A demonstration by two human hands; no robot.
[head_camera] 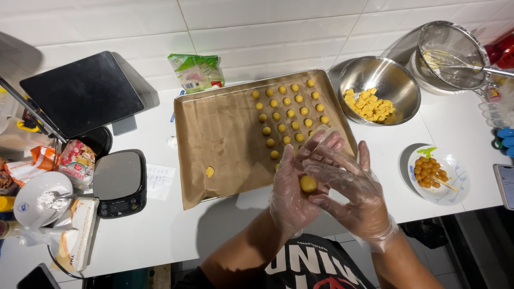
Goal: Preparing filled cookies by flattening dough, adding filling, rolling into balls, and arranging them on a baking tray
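Yellow dough ball [308, 183], small and smooth, sits in the cupped palm of the left hand [293, 195]. Right hand [350, 190] lies over it, fingers spread flat; the two palms are pressed close with the ball between them, both in thin clear plastic gloves. Neither hand is clenched: they are closed loosely around the ball, not squeezing it.

Hands hover just past the near edge of the metal baking tray lined with brown parchment paper [225, 139]. On the tray's right half, finished yellow dough balls in rows [289, 115], spaced apart, none touching. One flat yellow scrap [210, 172] lies alone near the tray's front left.

Right of the tray: round steel mixing bowl with yellow dough pieces [379, 91]. Nearer the person, small white plate of orange-brown filling balls with a stick [439, 174]. Left of the tray: black digital kitchen scale [119, 182], white bowl of white powder with a spoon [42, 198], dark tablet on a stand [80, 93].

Judgement on rolling well: light, even pressure and small circles between flat palms should keep the ball round; heavy pressure would likely flatten or crack it. Matching the size of the rows and keeping the same gaps on the paper looks sensible.
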